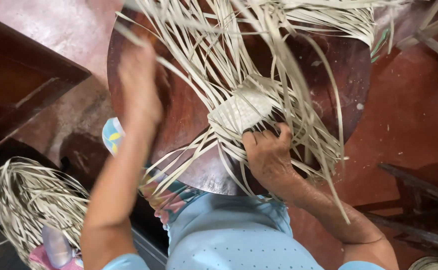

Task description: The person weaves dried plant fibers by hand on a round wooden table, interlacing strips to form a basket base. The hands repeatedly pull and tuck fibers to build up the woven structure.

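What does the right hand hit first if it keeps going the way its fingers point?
The right hand points up-frame; its fingertips already touch the small woven patch of pale strips on the round wooden table.

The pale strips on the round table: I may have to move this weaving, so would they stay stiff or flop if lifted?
Probably floppy: the strips curve and droop over the table edge. Likely light, being thin and flat. Loose ends could tangle; only the woven patch under the right hand looks firm.

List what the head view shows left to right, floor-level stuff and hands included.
Loose strip bundle → left hand → woven patch → right hand → dark wooden frame.
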